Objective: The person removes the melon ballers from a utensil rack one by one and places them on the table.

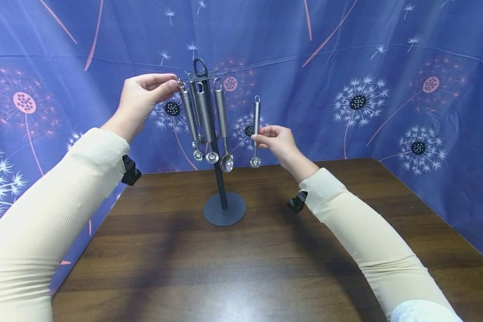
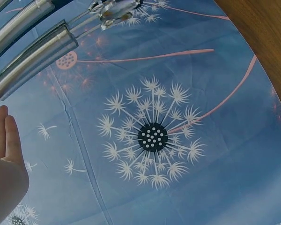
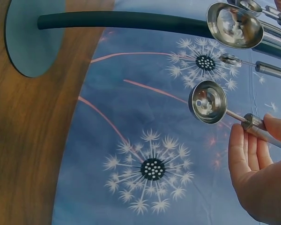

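Our right grip [image 1: 277, 142] pinches the scoop [image 1: 256, 127] low down; long axis near-vertical, bowl [image 1: 255, 162] down, just right of the rack [image 1: 220, 185], not touching. Our left grip [image 1: 148, 94] seems to pinch the rack's upper left.

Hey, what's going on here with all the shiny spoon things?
A person's right hand is pinching a small metal scoop by its handle, bowl down, apart from the dark stand. Their left hand reaches to the top of the leftmost hanging utensil, though I can't tell whether it grips it. More metal utensils hang from the stand, which is on a wooden table.
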`<action>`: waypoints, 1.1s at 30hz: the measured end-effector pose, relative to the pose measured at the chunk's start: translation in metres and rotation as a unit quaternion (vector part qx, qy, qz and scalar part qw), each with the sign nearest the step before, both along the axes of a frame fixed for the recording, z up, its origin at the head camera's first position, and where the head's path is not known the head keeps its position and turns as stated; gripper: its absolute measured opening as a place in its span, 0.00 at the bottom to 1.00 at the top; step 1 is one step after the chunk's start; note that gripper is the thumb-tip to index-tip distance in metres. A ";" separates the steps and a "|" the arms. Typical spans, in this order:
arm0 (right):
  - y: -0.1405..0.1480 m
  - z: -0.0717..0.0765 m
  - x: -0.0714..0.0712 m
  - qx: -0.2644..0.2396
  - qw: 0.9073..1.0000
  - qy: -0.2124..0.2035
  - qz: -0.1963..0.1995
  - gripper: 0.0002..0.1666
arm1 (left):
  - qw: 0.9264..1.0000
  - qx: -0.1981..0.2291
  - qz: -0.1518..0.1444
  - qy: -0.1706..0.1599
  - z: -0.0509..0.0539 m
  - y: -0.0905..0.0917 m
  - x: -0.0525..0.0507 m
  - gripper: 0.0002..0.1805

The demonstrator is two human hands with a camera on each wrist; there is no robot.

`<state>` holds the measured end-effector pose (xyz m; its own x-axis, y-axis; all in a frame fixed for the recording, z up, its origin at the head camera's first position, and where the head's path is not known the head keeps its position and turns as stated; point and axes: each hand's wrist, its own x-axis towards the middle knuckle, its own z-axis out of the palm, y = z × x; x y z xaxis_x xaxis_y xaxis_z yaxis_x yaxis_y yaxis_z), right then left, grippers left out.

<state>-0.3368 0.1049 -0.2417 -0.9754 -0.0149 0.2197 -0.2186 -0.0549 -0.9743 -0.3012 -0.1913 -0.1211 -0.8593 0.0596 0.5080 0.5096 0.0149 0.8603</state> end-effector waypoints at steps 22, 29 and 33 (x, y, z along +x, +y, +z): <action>0.006 -0.016 -0.004 0.008 1.000 -0.026 0.001 0.08 | 0.999 -0.030 0.031 -0.017 0.005 0.004 0.004 0.20; 0.005 -0.023 -0.005 0.029 0.999 -0.036 0.001 0.11 | 0.998 -0.038 0.041 -0.019 0.004 0.003 0.005 0.17; 0.006 -0.027 -0.005 0.037 0.999 -0.040 0.002 0.14 | 0.998 -0.038 0.041 -0.017 0.005 0.003 0.007 0.16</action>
